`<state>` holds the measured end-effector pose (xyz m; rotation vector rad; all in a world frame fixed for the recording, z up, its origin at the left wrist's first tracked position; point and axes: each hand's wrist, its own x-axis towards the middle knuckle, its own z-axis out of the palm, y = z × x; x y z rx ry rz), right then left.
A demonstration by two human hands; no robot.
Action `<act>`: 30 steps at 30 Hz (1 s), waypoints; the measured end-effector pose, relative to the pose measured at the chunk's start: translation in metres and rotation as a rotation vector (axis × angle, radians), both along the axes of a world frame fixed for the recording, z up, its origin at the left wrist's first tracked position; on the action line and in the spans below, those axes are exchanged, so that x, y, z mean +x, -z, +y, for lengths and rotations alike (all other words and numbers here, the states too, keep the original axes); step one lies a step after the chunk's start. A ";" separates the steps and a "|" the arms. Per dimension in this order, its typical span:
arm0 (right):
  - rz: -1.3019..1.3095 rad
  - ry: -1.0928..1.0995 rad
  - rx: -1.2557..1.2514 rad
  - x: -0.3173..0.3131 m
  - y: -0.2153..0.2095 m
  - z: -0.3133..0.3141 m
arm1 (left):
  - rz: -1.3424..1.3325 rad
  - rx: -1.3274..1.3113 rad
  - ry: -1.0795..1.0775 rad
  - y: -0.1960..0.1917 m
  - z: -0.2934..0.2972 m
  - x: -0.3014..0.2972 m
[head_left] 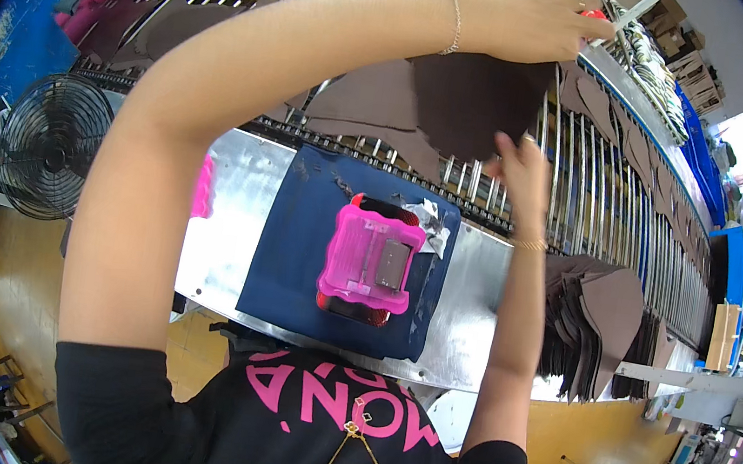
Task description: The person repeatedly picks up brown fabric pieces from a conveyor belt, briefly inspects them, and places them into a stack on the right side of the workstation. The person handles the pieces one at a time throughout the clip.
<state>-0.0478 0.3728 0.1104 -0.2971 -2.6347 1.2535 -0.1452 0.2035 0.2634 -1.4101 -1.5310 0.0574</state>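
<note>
A dark brown, leather-like cut piece (473, 105) is lifted above the metal slats, below my left hand. At its lower right edge my right hand (524, 179) is closed, with the thumb over the piece; the hand is a little blurred. My left arm arches across the far side. The left hand (531, 18) has bent fingers closed near a small red thing (595, 15) beside a pale bar; what they hold is partly hidden. Nearer my body, a pink plastic basket (350, 253) with a small dark grey block (393, 264) in it rests on a dark blue mat (293, 259).
Slatted conveyor racks (576, 174) carry many flat brown pieces (360, 104). A thick stack of brown pieces (601, 309) lies to the right on the metal table (464, 310). Crumpled silver foil (429, 226) lies by the basket. A black fan (54, 148) stands at the left.
</note>
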 end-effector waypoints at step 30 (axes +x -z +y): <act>-0.415 1.136 0.806 0.289 -0.001 0.250 | -1.012 0.230 -0.271 0.091 -0.132 0.091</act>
